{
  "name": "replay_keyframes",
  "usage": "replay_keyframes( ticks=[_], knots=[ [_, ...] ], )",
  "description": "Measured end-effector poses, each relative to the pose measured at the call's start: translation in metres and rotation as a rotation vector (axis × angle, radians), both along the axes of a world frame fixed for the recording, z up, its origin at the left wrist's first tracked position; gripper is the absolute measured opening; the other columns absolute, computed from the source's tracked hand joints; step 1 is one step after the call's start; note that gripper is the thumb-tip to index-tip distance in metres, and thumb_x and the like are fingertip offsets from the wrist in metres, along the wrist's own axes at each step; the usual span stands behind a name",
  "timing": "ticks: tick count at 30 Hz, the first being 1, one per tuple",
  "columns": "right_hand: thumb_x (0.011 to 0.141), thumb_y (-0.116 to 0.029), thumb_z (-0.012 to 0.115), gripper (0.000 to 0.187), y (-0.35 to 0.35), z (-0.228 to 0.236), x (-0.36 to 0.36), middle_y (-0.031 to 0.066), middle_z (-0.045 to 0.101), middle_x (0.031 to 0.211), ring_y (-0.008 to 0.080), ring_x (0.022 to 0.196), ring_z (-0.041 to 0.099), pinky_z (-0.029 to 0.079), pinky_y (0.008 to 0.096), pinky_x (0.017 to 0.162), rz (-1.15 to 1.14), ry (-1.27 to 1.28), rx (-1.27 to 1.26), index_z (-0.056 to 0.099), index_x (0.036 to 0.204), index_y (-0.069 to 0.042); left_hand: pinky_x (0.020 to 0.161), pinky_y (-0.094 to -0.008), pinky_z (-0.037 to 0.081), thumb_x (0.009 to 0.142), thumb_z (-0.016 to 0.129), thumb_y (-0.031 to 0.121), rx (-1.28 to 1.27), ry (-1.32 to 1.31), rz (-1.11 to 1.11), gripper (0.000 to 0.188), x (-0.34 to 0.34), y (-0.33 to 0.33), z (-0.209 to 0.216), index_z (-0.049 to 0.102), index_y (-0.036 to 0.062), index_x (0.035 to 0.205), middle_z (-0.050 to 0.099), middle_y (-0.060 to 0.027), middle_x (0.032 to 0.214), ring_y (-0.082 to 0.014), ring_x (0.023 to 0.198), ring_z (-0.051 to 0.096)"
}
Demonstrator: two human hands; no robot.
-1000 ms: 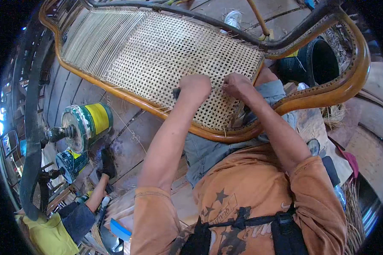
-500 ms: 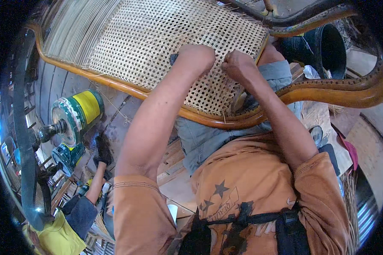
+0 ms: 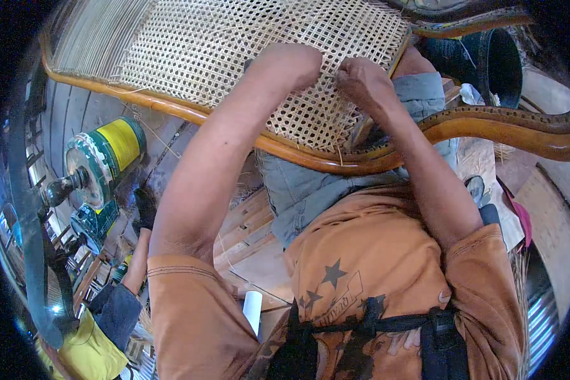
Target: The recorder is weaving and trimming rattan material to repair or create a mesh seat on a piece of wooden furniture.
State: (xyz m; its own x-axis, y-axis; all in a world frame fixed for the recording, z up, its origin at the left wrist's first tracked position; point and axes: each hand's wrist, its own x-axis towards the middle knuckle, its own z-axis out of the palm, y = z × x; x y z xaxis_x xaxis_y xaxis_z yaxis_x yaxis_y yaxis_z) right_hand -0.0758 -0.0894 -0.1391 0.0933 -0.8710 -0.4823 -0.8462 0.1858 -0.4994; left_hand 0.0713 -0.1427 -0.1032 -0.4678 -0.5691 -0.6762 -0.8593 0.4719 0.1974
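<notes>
Across my lap rests a curved wooden chair frame [image 3: 177, 107] with a panel of open-weave cane [image 3: 199, 47] in it. My left hand [image 3: 297, 66] is closed over the weave, its fingertips turned away from view. A small dark thing shows just past the left wrist; I cannot tell what it is. Close by on the right, my right hand [image 3: 363, 81] is bent into a pinch against the same panel, near its side edge. Whatever the fingers hold is too small or hidden. Loose cane ends stick out at the panel's near corner.
Green and yellow cans [image 3: 121, 147] lie on the floor at left, by a dark turned post. Another person in a yellow shirt [image 3: 92, 351] sits at lower left. A dark bucket [image 3: 503, 66] lies at the upper right. A white roll [image 3: 252, 310] is beside me.
The chair frame and both hands sit slightly higher in view, and the right hand is a little further right. Both hands stay closed at the weave.
</notes>
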Motion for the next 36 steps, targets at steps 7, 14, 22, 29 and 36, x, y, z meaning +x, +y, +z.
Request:
replay_keyframes(
  ticks=[7, 14, 22, 29, 36],
  knots=[
    [0.079, -0.023, 0.049, 0.024, 0.000, -0.011, 0.014, 0.0196, 0.059, 0.078, 0.0371, 0.078, 0.058, 0.045, 0.0434, 0.067, 0.103, 0.133, -0.141, 0.057, 0.089, -0.003, 0.070, -0.0412, 0.049, 0.071, 0.056, 0.020, -0.134, -0.018, 0.103, 0.022, -0.010, 0.002, -0.003, 0.064, 0.0060, 0.086, 0.063, -0.0158, 0.088, -0.0309, 0.082, 0.062],
    [0.084, -0.025, 0.052, 0.024, -0.015, -0.005, 0.028, 0.0159, 0.061, 0.077, 0.0311, 0.072, 0.060, 0.046, 0.0363, 0.064, 0.171, -0.481, -0.377, 0.059, 0.094, -0.004, 0.073, -0.0406, 0.049, 0.075, 0.051, 0.021, -0.076, -0.140, 0.116, 0.026, 0.053, -0.005, 0.054, 0.065, 0.0030, 0.088, 0.064, -0.0151, 0.089, -0.0299, 0.083, 0.062],
    [0.074, -0.026, 0.055, 0.025, 0.002, 0.006, 0.016, 0.0160, 0.061, 0.071, 0.0284, 0.067, 0.060, 0.046, 0.0366, 0.063, 0.087, -0.122, -0.071, 0.063, 0.085, -0.005, 0.069, -0.0426, 0.049, 0.074, 0.052, 0.018, -0.127, -0.062, 0.069, 0.023, 0.024, 0.009, 0.031, 0.064, 0.0021, 0.085, 0.063, -0.0181, 0.086, -0.0322, 0.081, 0.062],
    [0.075, -0.024, 0.054, 0.023, 0.004, -0.005, 0.019, 0.0186, 0.060, 0.077, 0.0343, 0.072, 0.059, 0.047, 0.0385, 0.066, 0.049, -0.044, -0.052, 0.062, 0.087, -0.006, 0.067, -0.0410, 0.050, 0.069, 0.052, 0.011, -0.095, -0.118, -0.155, 0.021, -0.005, -0.001, 0.016, 0.066, 0.0054, 0.085, 0.064, -0.0152, 0.085, -0.0294, 0.079, 0.063],
    [0.075, -0.023, 0.054, 0.024, 0.011, -0.012, 0.018, 0.0198, 0.060, 0.074, 0.0341, 0.069, 0.060, 0.047, 0.0375, 0.062, 0.030, -0.079, -0.186, 0.062, 0.087, -0.004, 0.068, -0.0412, 0.050, 0.070, 0.051, 0.012, -0.093, 0.024, -0.096, 0.022, 0.004, 0.003, 0.009, 0.065, 0.0050, 0.085, 0.064, -0.0155, 0.085, -0.0309, 0.080, 0.063]
  ],
)
